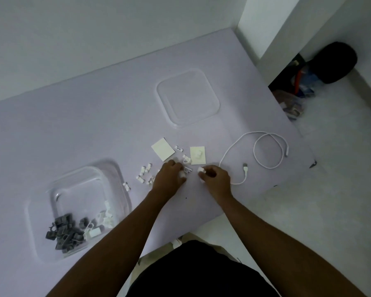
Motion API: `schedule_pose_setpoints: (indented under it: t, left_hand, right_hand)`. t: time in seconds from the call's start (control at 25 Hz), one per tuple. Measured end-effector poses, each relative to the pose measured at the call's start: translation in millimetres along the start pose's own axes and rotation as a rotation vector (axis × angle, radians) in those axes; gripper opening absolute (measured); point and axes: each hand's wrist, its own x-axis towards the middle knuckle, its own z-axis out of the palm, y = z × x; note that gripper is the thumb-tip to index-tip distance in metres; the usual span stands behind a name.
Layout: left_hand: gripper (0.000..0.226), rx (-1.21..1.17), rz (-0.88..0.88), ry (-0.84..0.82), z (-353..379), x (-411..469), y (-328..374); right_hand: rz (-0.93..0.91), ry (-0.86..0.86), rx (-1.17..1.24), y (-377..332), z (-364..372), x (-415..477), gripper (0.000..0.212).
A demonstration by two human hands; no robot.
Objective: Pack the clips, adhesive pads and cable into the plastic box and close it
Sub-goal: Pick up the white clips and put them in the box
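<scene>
The table (pixel 94 125) ends close at 4 o'clock of the hands; bare top runs toward the lid (pixel 187 97) at 12. The left hand (pixel 169 176) curls over loose clips (pixel 142 171). The right hand (pixel 215 179), just beside it, pinches a clip (pixel 201 169). Pads (pixel 162 149) lie at 12, the cable (pixel 266 151) at 2, and the box (pixel 90 189) at 8.

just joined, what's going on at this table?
A person is gathering loose white clips off the table. The left hand and right hand each hold a clip or two. The open plastic box at the left already holds grey clips and some white ones. The lid, two adhesive pad sheets and the white USB cable lie outside it, not yet packed.
</scene>
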Motion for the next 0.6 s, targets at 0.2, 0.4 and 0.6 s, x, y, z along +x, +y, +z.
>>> schedule_pose_setpoints:
  t: [0.2, 0.4, 0.6]
  left_hand:
    - [0.026, -0.136, -0.117, 0.073, 1, -2, 5]
    - [0.011, -0.723, -0.491, 0.03, -6, 6, 11]
    - [0.029, -0.306, -0.36, 0.016, -4, 11, 8]
  right_hand:
    - [0.474, -0.237, 1.044, -31, -19, 6, 0.015]
    - [0.551, -0.429, 1.299, -31, -27, 11, 0.03]
    - [0.477, -0.149, 0.658, -33, -19, 27, 0.025]
